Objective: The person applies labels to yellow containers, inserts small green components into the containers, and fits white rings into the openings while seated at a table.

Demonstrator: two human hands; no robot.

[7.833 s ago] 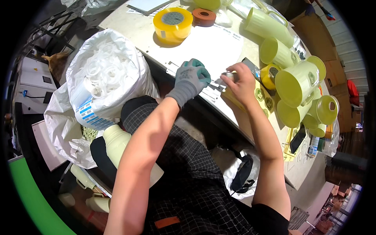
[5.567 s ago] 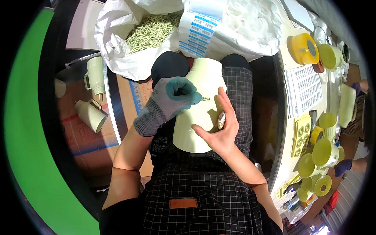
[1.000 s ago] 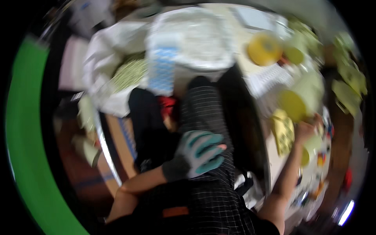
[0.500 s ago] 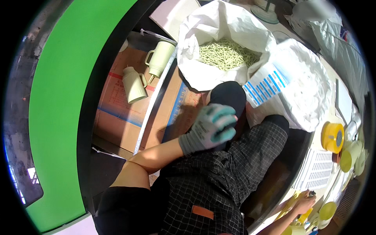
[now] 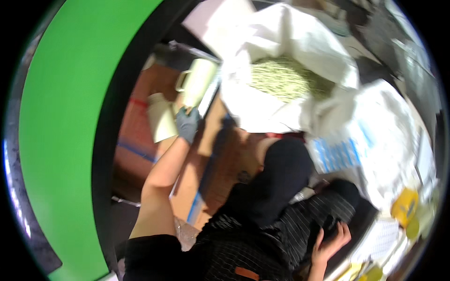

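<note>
Two pale green handled mugs lie in a cardboard-lined compartment on the left. My left hand point(image 5: 188, 124), in a grey and green glove, reaches to the narrow lower end of the upper mug point(image 5: 200, 82), its fingers closed around that end. Beside it the other mug point(image 5: 161, 118) lies tilted, nearest my wrist. My bare right hand point(image 5: 330, 244) is over my right thigh, fingers curled around a small dark object point(image 5: 329, 225) that is too blurred to name.
A white sack point(image 5: 243, 110) of thin pale green sticks stands ahead. A second sack point(image 5: 386, 140) with white contents stands right of it. A yellow tape roll point(image 5: 404, 207) and printed sheets point(image 5: 377, 239) are on the right-hand table. A green curved panel point(image 5: 61, 140) borders the left.
My left hand has moved from above my lap up and left to the upper mug. My right hand has come from the right-hand table to my thigh. The view has shifted and blurred.
</note>
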